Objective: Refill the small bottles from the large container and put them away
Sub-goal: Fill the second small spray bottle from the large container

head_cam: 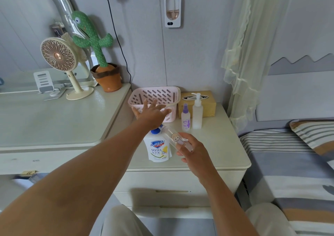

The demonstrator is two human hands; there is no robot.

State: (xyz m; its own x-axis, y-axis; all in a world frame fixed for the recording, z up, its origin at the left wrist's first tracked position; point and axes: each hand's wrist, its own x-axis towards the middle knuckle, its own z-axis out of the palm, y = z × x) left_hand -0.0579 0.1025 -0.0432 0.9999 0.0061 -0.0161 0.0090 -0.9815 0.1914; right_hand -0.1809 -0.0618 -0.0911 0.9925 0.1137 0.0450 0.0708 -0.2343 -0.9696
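Left hand [151,113] spread wide over front rim of pink basket [155,95], contact unclear; I read that as reaching for the put-away spot. Right hand [191,150] grips clear small bottle [174,136], tilted, top end by blue cap of Safeguard container [158,150]. Spray bottle [185,119], pump bottle [197,114] upright just beside basket

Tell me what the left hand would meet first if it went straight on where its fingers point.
The pink slotted basket. The left hand, fingers spread, points at its near wall and overlaps it in this view; whether it already touches is unclear.
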